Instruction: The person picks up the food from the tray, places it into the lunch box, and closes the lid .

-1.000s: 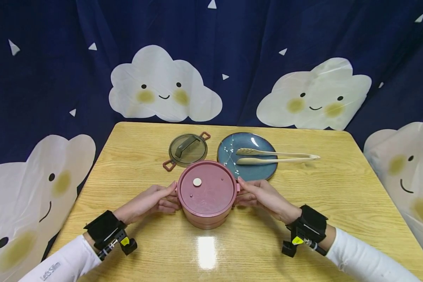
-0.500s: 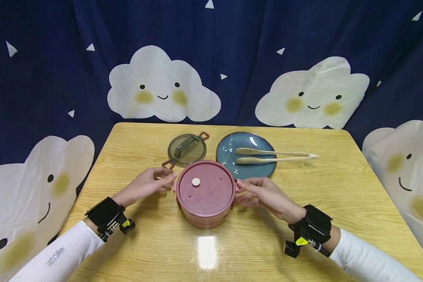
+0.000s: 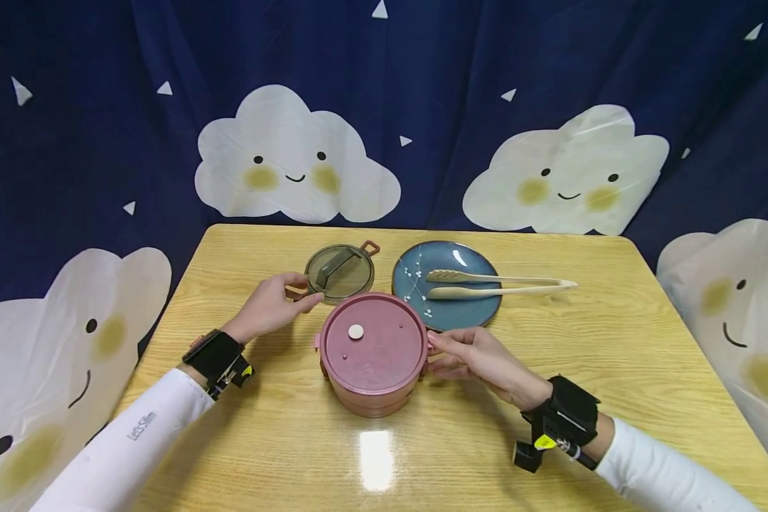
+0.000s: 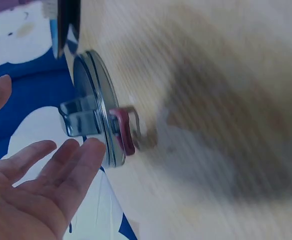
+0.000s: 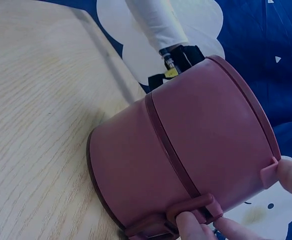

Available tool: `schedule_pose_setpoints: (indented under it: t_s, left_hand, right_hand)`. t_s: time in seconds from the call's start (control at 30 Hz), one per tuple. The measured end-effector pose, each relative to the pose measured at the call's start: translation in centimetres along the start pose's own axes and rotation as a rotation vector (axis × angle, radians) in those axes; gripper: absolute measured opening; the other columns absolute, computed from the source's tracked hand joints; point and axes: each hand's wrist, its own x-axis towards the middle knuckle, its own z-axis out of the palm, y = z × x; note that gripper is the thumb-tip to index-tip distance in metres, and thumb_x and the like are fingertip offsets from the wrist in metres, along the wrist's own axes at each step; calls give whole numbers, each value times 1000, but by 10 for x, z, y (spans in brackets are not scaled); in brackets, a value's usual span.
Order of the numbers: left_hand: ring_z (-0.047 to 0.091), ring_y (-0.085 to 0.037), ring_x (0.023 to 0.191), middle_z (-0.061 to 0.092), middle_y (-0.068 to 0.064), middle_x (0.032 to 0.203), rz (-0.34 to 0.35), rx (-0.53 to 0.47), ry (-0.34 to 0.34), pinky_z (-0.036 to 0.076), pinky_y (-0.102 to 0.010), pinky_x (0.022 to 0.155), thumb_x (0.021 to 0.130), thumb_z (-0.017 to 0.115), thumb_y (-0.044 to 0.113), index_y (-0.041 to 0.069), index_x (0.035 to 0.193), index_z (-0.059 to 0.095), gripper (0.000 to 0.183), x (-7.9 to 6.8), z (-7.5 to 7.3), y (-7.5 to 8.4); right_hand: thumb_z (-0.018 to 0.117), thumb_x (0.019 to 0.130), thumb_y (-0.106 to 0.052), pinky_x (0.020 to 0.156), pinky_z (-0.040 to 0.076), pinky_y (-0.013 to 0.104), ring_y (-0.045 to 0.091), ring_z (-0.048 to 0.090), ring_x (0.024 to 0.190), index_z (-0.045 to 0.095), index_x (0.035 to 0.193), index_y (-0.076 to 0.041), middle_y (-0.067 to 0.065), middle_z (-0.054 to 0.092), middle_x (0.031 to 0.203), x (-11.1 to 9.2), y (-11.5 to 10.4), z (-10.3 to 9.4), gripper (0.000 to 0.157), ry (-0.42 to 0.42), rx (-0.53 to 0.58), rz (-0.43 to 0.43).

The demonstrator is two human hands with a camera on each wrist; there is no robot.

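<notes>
A pink lidded pot [image 3: 376, 359] with side handles stands upright at mid-table; the right wrist view shows a band round its wall. My right hand [image 3: 480, 359] holds its right side, thumb at the lid's tab [image 5: 269, 174] and fingers at the side handle [image 5: 193, 206]. Behind the pot, to its left, lies a round smoky-glass lid [image 3: 352, 277] with a dark grip and reddish side loops. My left hand [image 3: 272, 307] reaches to its near-left edge, fingers extended and spread from the thumb, at the near loop. Whether they touch it, I cannot tell.
A blue oval plate [image 3: 461, 313] with a white floral pattern stands behind the pot to the right. Beige tongs [image 3: 525, 290] lie across it, their hinged end over the wooden table [image 3: 614, 341]. A dark blue curtain [image 3: 441, 85] with clouds hangs behind.
My left hand has let go of the pot's left side and moved away and up to the glass lid. The right hand stays at the pot's right side.
</notes>
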Motion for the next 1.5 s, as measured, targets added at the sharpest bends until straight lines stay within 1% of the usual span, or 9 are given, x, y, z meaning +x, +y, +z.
schedule_pose_setpoints:
  t_s: [0.2, 0.43, 0.6, 0.77, 0.93, 1.1, 1.2, 1.33, 1.5]
  left_hand:
    - [72, -39, 121, 64, -23, 142, 26, 61, 26, 59, -51, 100, 98, 72, 45, -4, 149, 54, 72, 21, 2, -1]
    - [70, -36, 111, 70, -25, 130, 73, 159, 87, 55, -52, 99, 98, 75, 37, -6, 142, 60, 63, 48, 7, 10]
    - [68, -38, 121, 67, -25, 138, 64, 185, 94, 54, -53, 105, 99, 74, 36, -5, 142, 61, 61, 64, 12, 20]
    - [66, -39, 122, 70, -24, 129, 68, 226, 122, 53, -53, 105, 97, 77, 34, -4, 132, 68, 53, 76, 20, 26]
    - [65, -34, 102, 71, -21, 109, 77, 283, 155, 52, -48, 90, 95, 79, 31, -4, 114, 74, 40, 85, 27, 26]
    - [62, -32, 92, 69, -18, 99, 96, 322, 175, 49, -45, 81, 95, 80, 28, -2, 101, 77, 31, 90, 31, 27]
    - [65, -33, 94, 73, -20, 103, 94, 330, 177, 51, -46, 82, 95, 80, 25, -2, 103, 79, 28, 92, 32, 27]
    - [71, -36, 105, 77, -20, 113, 96, 312, 176, 55, -48, 90, 94, 80, 22, -1, 114, 79, 30, 94, 32, 26]
    - [72, -37, 110, 78, -20, 115, 104, 279, 174, 56, -50, 95, 94, 80, 20, 0, 117, 79, 30, 95, 31, 26]
  right_hand:
    - [65, 106, -39, 100, 61, 40, 21, 77, 109, 66, 133, 7, 9, 77, 123, 0, 2, -1, 53, 0, -2, 8]
    - [64, 106, -38, 100, 61, 40, 19, 77, 108, 67, 132, 6, 7, 77, 121, 2, 4, -2, 52, -6, 5, 5]
    - [64, 106, -37, 100, 61, 40, 19, 77, 108, 67, 132, 7, 6, 78, 120, 2, 5, -4, 51, -17, 5, -3]
    - [63, 106, -38, 100, 62, 40, 20, 77, 108, 67, 132, 7, 8, 77, 121, 1, 5, -4, 52, -17, -2, -7]
    - [63, 106, -38, 100, 62, 40, 21, 77, 109, 66, 133, 7, 10, 77, 123, 1, 5, -4, 53, -14, -13, -7]
    - [64, 106, -39, 100, 61, 41, 21, 77, 109, 66, 134, 7, 11, 77, 123, 1, 4, -4, 54, -7, -17, 1]
    - [64, 106, -39, 100, 62, 42, 21, 77, 108, 66, 134, 7, 11, 77, 123, 1, 4, -4, 54, -8, -18, 1]
    - [64, 106, -38, 99, 62, 42, 21, 76, 108, 66, 133, 7, 10, 76, 123, 1, 4, -3, 53, -10, -16, -1]
    - [64, 106, -37, 99, 62, 42, 21, 77, 107, 67, 132, 7, 8, 77, 121, 1, 4, -4, 51, -13, -8, -9]
